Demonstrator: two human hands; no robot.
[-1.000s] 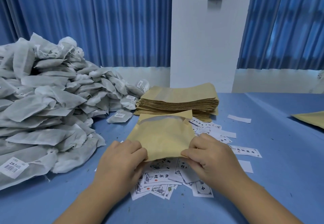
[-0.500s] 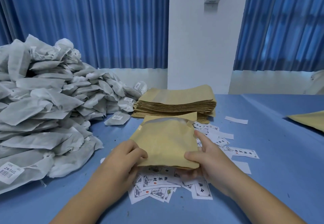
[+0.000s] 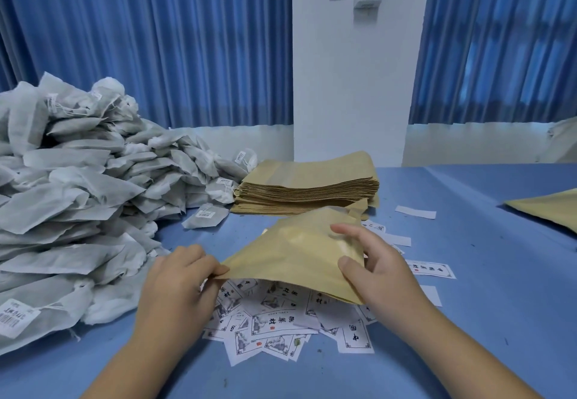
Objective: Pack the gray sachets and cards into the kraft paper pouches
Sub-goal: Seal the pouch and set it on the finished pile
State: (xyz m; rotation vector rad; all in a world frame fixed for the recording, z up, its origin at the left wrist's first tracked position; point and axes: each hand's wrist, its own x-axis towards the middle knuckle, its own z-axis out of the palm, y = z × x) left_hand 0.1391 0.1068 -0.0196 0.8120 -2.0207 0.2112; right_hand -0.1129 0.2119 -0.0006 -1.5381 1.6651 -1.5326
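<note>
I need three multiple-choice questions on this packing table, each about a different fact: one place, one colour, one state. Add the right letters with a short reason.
1. Where does the sachet heap lie?
A. Left of the pouch stack
B. Right of it
C. On top of it
2. What colour are the curtains?
A. Red
B. Blue
C. Green
3. How is the held pouch now?
A. Lying flat, untouched
B. Gripped by one hand only
C. Gripped by the left hand and right hand, above the cards
Key: 1 A, the heap sits leftward of the stack; 2 B, blue folds hang behind; 3 C, each hand grips one edge.
</note>
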